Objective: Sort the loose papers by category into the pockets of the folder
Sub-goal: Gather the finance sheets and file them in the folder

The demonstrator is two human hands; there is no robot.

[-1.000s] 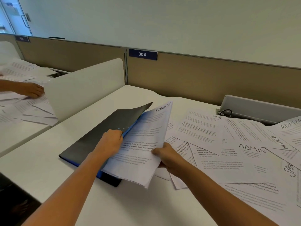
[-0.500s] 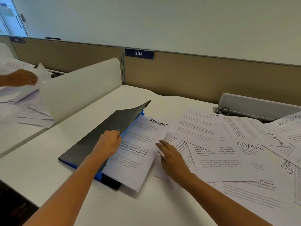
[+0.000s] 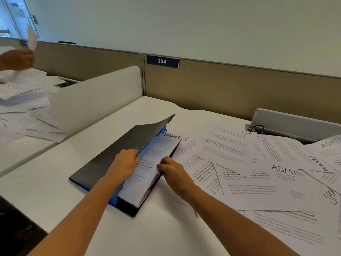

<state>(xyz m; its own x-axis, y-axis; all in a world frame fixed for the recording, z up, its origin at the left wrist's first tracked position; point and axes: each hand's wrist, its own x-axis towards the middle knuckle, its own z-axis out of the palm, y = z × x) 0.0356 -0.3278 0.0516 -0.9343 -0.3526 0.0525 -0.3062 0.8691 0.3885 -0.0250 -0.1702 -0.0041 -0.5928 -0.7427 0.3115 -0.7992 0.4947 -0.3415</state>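
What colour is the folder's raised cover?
The cover is dark grey, blue underneath; head view.

white desk point(image 3: 166, 228), tan partition point(image 3: 239, 89) with 304 plate point(image 3: 162, 61), pale wall point(image 3: 184, 24).

Folder point(image 3: 110, 157) x1. Sheets w/ handwritten headings: FINANCE sheet point(image 3: 166, 146) x1, HR sheets point(image 3: 188, 145) point(image 3: 228, 145) x2, ADMIN sheets point(image 3: 267, 187) point(image 3: 321, 165) point(image 3: 330, 145) x3, "Spo…" sheet point(image 3: 330, 196) x1, its heading cut off at frame edge. Remaining loose sheets overlap too much, no. can't be told. Hands x3: left hand point(image 3: 125, 161), right hand point(image 3: 171, 170), other hand point(image 3: 17, 60) at far left. Desks point(image 3: 55, 191) point(image 3: 18, 150) x2, divider point(image 3: 96, 100) x1, "304" sign point(image 3: 162, 61) x1, cable point(image 3: 257, 128) x1
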